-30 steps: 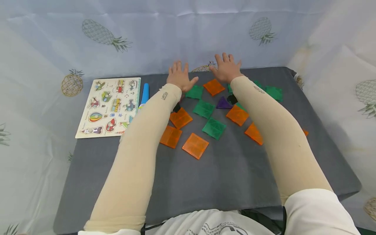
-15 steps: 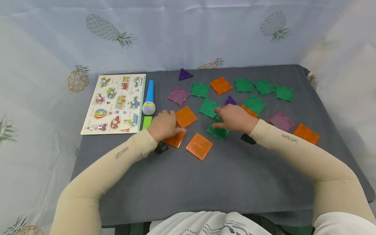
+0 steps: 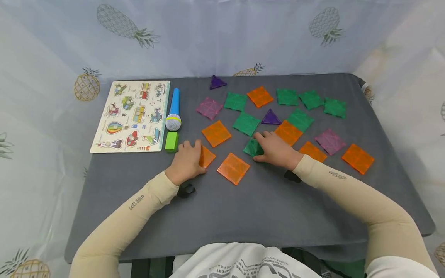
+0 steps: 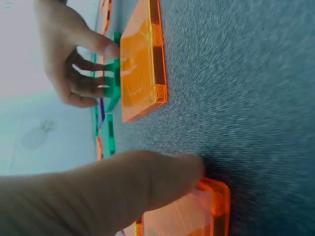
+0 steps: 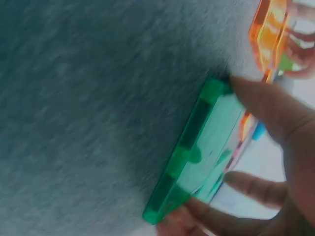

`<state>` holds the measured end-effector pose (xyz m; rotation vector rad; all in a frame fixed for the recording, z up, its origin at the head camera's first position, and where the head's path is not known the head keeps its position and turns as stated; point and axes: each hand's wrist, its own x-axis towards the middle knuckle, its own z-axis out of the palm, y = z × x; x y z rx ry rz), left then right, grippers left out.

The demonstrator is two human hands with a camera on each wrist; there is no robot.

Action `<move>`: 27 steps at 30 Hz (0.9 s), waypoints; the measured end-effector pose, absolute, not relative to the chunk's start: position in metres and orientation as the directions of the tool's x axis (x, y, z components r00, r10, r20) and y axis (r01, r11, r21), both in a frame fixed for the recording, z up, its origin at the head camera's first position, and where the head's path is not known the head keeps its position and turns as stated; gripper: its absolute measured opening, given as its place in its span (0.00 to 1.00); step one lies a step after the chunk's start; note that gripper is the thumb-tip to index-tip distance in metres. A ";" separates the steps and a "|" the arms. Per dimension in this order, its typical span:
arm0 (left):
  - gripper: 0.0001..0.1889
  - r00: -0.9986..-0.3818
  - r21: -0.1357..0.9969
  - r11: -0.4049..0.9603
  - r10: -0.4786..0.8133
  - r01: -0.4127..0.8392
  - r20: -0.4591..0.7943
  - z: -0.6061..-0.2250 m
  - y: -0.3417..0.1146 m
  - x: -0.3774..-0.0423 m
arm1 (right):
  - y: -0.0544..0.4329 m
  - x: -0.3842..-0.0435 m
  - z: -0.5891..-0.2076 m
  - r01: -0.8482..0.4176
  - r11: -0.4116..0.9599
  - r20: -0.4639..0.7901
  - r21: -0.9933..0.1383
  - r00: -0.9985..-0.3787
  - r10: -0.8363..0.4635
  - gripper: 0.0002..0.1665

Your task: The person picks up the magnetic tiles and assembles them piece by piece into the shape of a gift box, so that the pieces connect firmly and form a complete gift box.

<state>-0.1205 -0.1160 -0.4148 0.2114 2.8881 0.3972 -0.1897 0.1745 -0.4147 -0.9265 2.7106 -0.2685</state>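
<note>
In the head view my left hand [image 3: 185,162] is at an orange square magnetic tile [image 3: 207,156], covering its left part. The left wrist view has the thumb at a corner of that tile, with the other fingers hidden. My right hand [image 3: 278,150] spans a green square magnetic tile [image 3: 252,148], which is partly hidden beneath it. Seen from the right wrist, the thumb is at one corner of the green tile [image 5: 206,152] and the fingertips meet its opposite side. Between the hands lies another orange tile [image 3: 233,168], flat on the grey table.
More green, orange and pink square tiles, plus two purple triangles, are spread behind and to the right, such as a pink tile [image 3: 330,141] and a purple triangle [image 3: 271,117]. At left lie a picture puzzle board [image 3: 130,116], a blue toy microphone [image 3: 174,108] and a green block [image 3: 171,141].
Both hands have come back from the table's far edge, where they were stretched out with spread fingers, down to the tiles. The left has since shifted slightly left over its orange tile.
</note>
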 end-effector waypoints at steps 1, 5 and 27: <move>0.44 -0.963 0.291 0.950 0.177 0.113 -0.201 -0.414 -0.118 -0.119 | 0.177 -0.190 -0.415 -0.565 0.777 -0.185 -0.277 -0.763 -0.620 0.42; 0.46 -0.954 0.315 0.939 0.214 0.142 -0.209 -0.408 -0.122 -0.102 | 0.189 -0.183 -0.414 -0.598 0.737 -0.156 -0.315 -0.733 -0.662 0.46; 0.31 -0.748 0.377 0.706 0.662 0.600 -0.050 -0.415 -0.028 -0.060 | 0.226 -0.139 -0.394 -0.750 0.572 -0.123 -0.331 -0.567 -0.814 0.50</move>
